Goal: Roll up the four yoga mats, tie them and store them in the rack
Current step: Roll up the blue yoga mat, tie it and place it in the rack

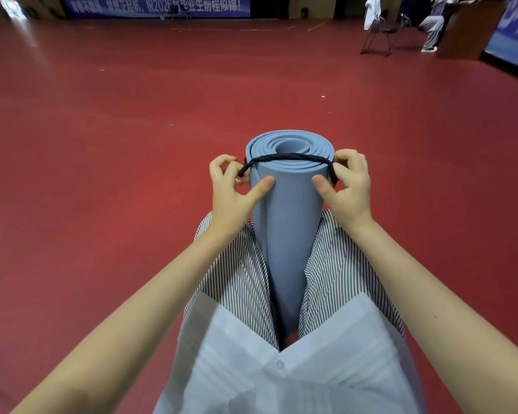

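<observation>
This mat is rolled, standing between my knees. My left hand and right hand both have fingers pinched on the cord, stretched across the top end. Probably a loop going on, knot not visible. Tie unfinished; other three mats and rack not in view.

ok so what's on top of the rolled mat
A black cord stretches across the spiral top end of the blue mat, held by the left hand and the right hand at either side. Its lower end is hidden between the legs.
</observation>
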`<action>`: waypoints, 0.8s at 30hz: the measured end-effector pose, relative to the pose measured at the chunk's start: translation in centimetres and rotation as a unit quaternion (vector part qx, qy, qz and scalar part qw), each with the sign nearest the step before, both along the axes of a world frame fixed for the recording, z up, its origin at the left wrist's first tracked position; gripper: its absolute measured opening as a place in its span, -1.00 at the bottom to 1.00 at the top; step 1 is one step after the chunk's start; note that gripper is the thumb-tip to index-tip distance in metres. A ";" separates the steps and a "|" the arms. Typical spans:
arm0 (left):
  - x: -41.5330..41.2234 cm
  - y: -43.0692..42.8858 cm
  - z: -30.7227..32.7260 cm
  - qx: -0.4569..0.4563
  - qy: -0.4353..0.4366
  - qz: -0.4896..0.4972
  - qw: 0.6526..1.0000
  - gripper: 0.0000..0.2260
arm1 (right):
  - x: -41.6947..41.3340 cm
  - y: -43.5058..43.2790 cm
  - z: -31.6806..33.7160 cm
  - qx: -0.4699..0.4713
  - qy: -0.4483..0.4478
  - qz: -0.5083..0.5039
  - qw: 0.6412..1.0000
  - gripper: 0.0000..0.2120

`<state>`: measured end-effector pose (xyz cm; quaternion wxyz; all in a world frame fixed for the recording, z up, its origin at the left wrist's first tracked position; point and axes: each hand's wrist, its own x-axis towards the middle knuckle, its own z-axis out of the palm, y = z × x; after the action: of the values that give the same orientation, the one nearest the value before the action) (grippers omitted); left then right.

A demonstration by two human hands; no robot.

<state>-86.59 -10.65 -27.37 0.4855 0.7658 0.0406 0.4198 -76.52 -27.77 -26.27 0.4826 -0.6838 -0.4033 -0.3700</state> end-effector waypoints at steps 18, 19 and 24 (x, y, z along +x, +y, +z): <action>1.1 0.2 -5.4 0.402 -0.022 0.030 0.915 -0.66 | 0.6 -1.8 -4.1 -0.244 0.000 -0.055 0.968 -0.51; 1.5 0.2 -4.9 0.402 -0.017 0.025 0.915 -0.65 | 0.8 -1.7 -3.9 -0.255 0.045 -0.052 0.964 -0.51; 2.8 0.2 -4.6 0.354 0.027 0.028 0.934 -0.60 | 1.1 -2.2 -3.1 -0.321 0.236 -0.072 0.915 -0.63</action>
<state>-83.78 -10.43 -31.97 0.1693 0.8978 -0.0764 0.3994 -75.43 -29.92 -29.33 0.2909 -0.8962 -0.3246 -0.0825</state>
